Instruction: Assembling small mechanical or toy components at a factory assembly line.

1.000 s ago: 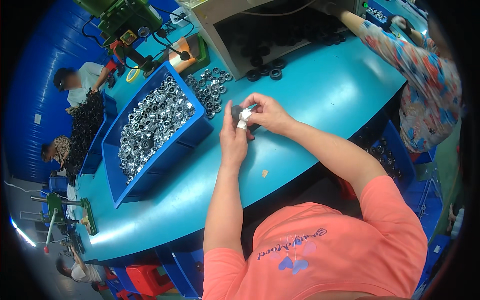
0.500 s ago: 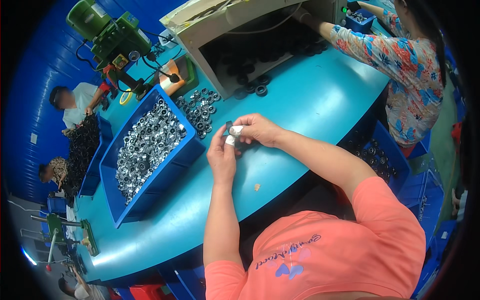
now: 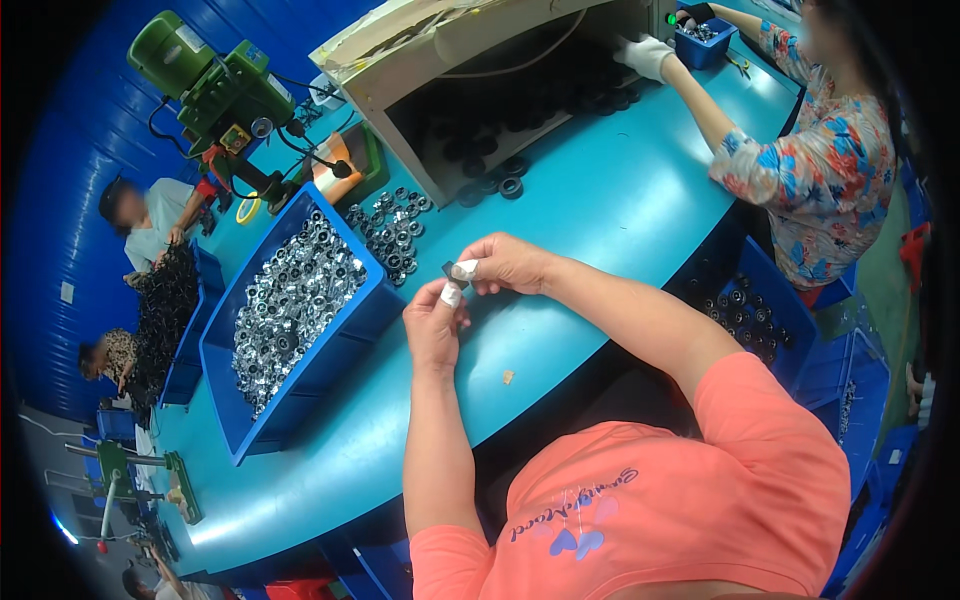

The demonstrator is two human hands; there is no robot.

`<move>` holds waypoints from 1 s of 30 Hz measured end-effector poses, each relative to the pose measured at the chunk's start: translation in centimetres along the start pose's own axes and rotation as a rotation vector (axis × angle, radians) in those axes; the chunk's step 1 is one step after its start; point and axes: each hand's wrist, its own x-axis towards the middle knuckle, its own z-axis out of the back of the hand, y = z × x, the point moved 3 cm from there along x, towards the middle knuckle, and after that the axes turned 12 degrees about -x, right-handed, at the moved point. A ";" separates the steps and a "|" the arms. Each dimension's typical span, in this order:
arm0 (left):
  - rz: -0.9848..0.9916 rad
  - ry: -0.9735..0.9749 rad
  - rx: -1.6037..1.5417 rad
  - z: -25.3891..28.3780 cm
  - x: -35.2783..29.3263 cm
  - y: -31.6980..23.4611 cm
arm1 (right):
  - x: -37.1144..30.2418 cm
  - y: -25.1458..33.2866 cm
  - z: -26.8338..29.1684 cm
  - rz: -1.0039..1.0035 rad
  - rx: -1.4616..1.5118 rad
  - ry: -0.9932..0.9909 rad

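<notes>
A: Where is the part, and how should it handle?
B: The small dark part (image 3: 449,268) is held over the blue-green table (image 3: 590,235), partly covered by the hands. It is judged light and easily turned; whether it is rubbery or hard cannot be told. It is best taken by opposite edges, with little force.
A: How are the hands posed?
B: The left forearm (image 3: 440,430) is brought straight up and the right forearm (image 3: 630,300) slanted in from the side. The part is gripped by both the left hand (image 3: 433,322) and the right hand (image 3: 512,264), fingers curled, thumbs close together. White wrappings (image 3: 466,270) are worn on both; some slipperiness could be expected there.
A: And beyond?
B: The blue bin (image 3: 340,355) is filled with shiny ringed pieces (image 3: 300,285); farther off, black rings (image 3: 511,188) are laid before a box-like housing (image 3: 412,160).
</notes>
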 end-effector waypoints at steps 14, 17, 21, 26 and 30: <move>0.005 0.094 -0.140 0.3 0.5 -0.3 | -0.6 1.4 -0.3 0.083 -0.363 -0.138; -0.008 0.084 -0.241 0.5 0.6 -0.5 | -0.7 1.8 -0.4 0.260 -0.295 -0.106; -0.021 0.085 -0.359 0.7 0.7 -0.6 | -0.7 1.9 -0.3 0.327 -0.249 -0.115; -0.018 0.061 -0.386 0.9 0.7 -0.8 | -0.7 1.9 -0.1 0.302 -0.123 -0.195; -0.017 0.106 -0.364 0.6 0.7 -0.7 | -0.4 1.5 0.0 0.288 -0.123 -0.115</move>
